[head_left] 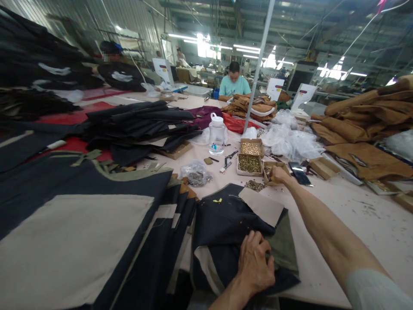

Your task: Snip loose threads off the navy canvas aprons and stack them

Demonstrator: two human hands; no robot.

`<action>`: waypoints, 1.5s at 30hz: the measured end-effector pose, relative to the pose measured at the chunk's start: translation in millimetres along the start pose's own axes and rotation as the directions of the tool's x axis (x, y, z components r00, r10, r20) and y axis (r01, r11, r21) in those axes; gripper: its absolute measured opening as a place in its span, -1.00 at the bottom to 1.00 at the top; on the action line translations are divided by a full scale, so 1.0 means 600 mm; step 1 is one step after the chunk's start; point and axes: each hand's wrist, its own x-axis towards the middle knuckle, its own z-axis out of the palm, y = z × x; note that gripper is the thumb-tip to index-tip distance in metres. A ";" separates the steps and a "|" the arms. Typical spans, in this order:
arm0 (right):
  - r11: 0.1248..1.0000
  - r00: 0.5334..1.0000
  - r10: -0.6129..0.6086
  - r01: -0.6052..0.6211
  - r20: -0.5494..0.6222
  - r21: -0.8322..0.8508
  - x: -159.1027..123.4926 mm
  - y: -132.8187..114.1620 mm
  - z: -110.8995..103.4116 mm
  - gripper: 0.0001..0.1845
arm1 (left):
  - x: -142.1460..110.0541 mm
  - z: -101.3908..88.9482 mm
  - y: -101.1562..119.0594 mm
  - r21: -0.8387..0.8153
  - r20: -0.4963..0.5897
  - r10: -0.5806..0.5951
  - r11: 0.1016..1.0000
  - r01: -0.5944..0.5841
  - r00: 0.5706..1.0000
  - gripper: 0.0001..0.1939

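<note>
So a stack of dark, beige-patched pieces [106, 228] is sitting left of the dark garment [219, 221]; can't tell which are finished. The garment's lying rumpled, looking only partway done to me. Left hand [257, 260] is resting right on it, fingers curling, can't tell if they're pinching cloth. Right hand [280, 175] is reaching into a cardboard box [273, 164] beyond the garment, fingertips hidden, so no clue whether it's pinching anything.

A dark navy cloth piece [226, 226] lies rumpled and partly folded at the bench's [335, 228] near edge, its beige patch [263, 206] and olive panel [285, 245] showing. Beyond it sits a small open cardboard box [274, 163], holding tiny metal pieces [267, 170].
</note>
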 end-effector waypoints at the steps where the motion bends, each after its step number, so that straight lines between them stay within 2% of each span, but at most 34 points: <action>1: 1.000 1.000 0.003 -0.003 0.023 -0.005 0.000 0.004 0.001 -0.91 | 0.000 0.001 0.001 0.007 0.004 -0.005 1.000 0.005 1.000 -0.62; 5: 1.000 0.999 0.010 -0.010 0.033 0.004 -0.015 0.009 -0.008 -0.86 | 0.003 -0.004 0.005 0.020 0.053 -0.049 0.999 0.048 0.997 -0.63; 9: 0.999 0.997 0.002 0.001 -0.071 0.042 -0.050 0.006 -0.041 -0.79 | 0.015 -0.017 0.012 0.002 0.048 -0.042 0.999 0.042 0.998 -0.68; 11: 0.996 0.990 0.006 0.007 -0.143 0.089 -0.089 0.005 -0.060 -0.73 | 0.024 -0.028 0.021 -0.010 0.043 -0.034 0.999 0.034 0.998 -0.71; 13: 0.979 0.974 0.000 0.047 -0.229 0.200 -0.153 0.004 -0.072 -0.71 | 0.034 -0.041 0.036 -0.024 0.069 -0.030 0.999 0.032 0.997 -0.76; 16: 0.906 0.948 -0.042 0.169 -0.316 0.389 -0.293 -0.008 -0.072 -0.75 | 0.051 -0.057 0.056 -0.045 0.152 -0.027 0.998 0.034 0.988 -0.92; 18: 0.857 0.955 -0.086 0.216 -0.283 0.469 -0.396 -0.022 -0.061 -0.79 | 0.059 -0.060 0.063 -0.075 0.178 -0.004 0.997 0.018 0.984 -0.93; 21: 0.822 0.980 -0.103 0.181 -0.171 0.539 -0.527 -0.041 -0.028 -0.83 | 0.063 -0.056 0.065 -0.099 0.186 0.035 0.995 -0.016 0.982 -0.90; 24: 0.839 0.992 -0.051 0.107 -0.120 0.533 -0.594 -0.043 0.012 -0.84 | 0.060 -0.053 0.063 -0.084 0.172 0.045 0.996 -0.031 0.984 -0.90; 28: 0.856 0.992 -0.016 0.078 -0.124 0.510 -0.604 -0.039 0.039 -0.84 | 0.058 -0.051 0.061 -0.057 0.149 0.055 0.997 -0.047 0.987 -0.90; 37: 0.884 0.992 -0.068 0.110 -0.106 0.455 -0.594 -0.048 0.058 -0.84 | 0.051 -0.049 0.060 -0.047 0.118 0.043 0.998 -0.037 0.992 -0.90; 45: 0.844 0.999 -0.004 0.032 -0.052 0.536 -0.596 -0.039 0.061 -0.80 | 0.049 -0.042 0.058 -0.041 0.119 0.038 0.999 -0.033 0.992 -0.93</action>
